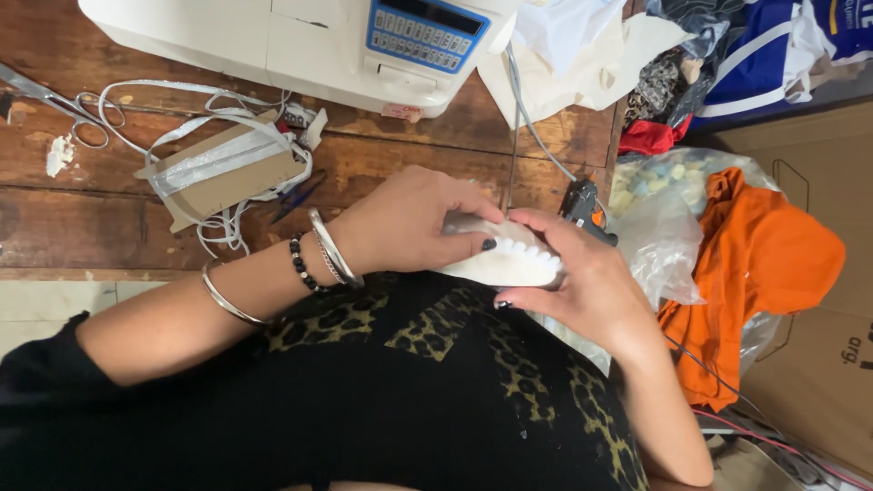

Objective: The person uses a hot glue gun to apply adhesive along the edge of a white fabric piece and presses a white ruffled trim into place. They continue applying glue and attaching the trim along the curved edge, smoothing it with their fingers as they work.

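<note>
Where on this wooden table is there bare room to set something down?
Bare wood shows on the table left of the ribbon card, below the scissors, and between card and left hand. Crowded: right side, with glue gun, plastic bag, orange cloth.

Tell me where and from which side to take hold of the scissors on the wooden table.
Take the scissors by the finger loops, which lie open and flat toward the white ribbon. Come from above on the near side: the blades run off toward the far left edge, and the ribbon crowds the right. Both hands, left hand and right hand, are probably occupied with a white piece.
</note>
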